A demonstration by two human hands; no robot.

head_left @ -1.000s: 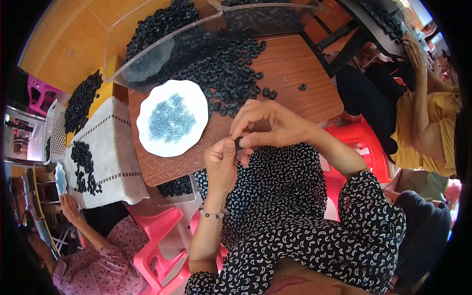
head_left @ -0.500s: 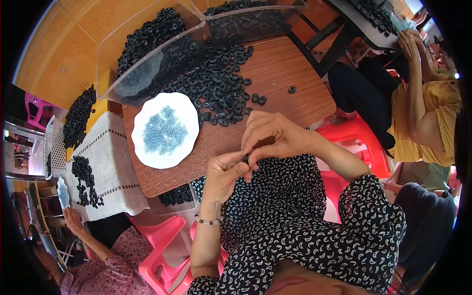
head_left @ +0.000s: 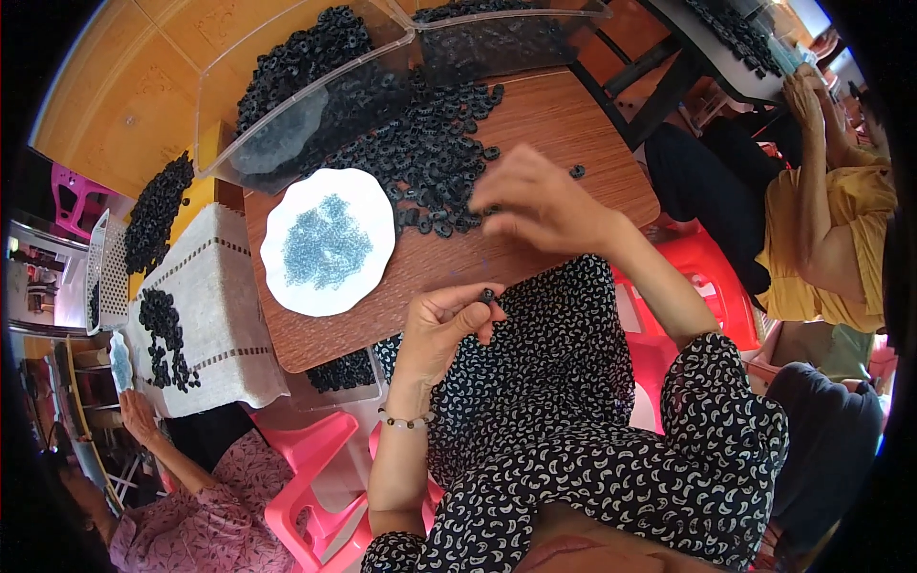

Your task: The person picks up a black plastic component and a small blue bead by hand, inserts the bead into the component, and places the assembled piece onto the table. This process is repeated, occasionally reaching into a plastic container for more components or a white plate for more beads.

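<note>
The right hand (head_left: 544, 205) has left the left hand (head_left: 444, 325), reaching mid-frame over the rings (head_left: 430, 162), fingers loosely curled; the left pinches one ring (head_left: 486, 296).

Black rubber rings (head_left: 420, 158) heap on a reddish-brown wooden table (head_left: 573, 115). A white plate (head_left: 287, 286) carries pale blue beads (head_left: 325, 244). The dress (head_left: 573, 430) is black with white crescents.

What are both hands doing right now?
Left hand: shut on a small black rubber ring.
Right hand: over the pile of black rings; grip cannot be told.
</note>
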